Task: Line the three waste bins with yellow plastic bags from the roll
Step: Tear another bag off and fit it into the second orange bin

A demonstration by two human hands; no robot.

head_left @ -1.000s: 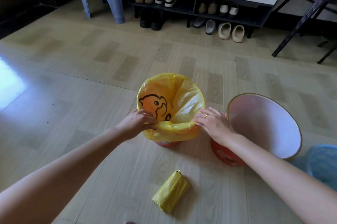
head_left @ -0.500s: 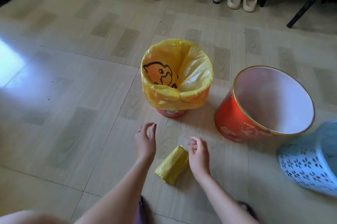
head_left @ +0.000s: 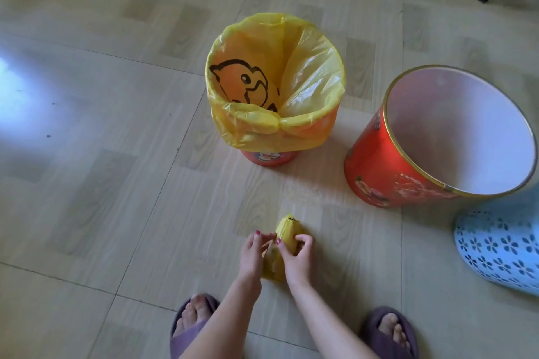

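**Both hands on the roll of bags**

My left hand [head_left: 253, 252] and right hand [head_left: 297, 258] are down at the floor [head_left: 116, 183], closed around the yellow roll [head_left: 287, 227] from either side. My left fingers pinch its loose edge, and my right fingers curl over its far side. The roll sits near me, between my two purple slippers [head_left: 189, 326] and the bins. Farther off, straight ahead, the small red bin [head_left: 268, 158] already wears a yellow bag [head_left: 262, 131] with a duck drawing, folded over its rim. To its right stands the bigger red bin [head_left: 388, 172], bare white inside. The blue bin [head_left: 501, 247] with flower cut-outs is at the right edge, just beside the bigger red one.
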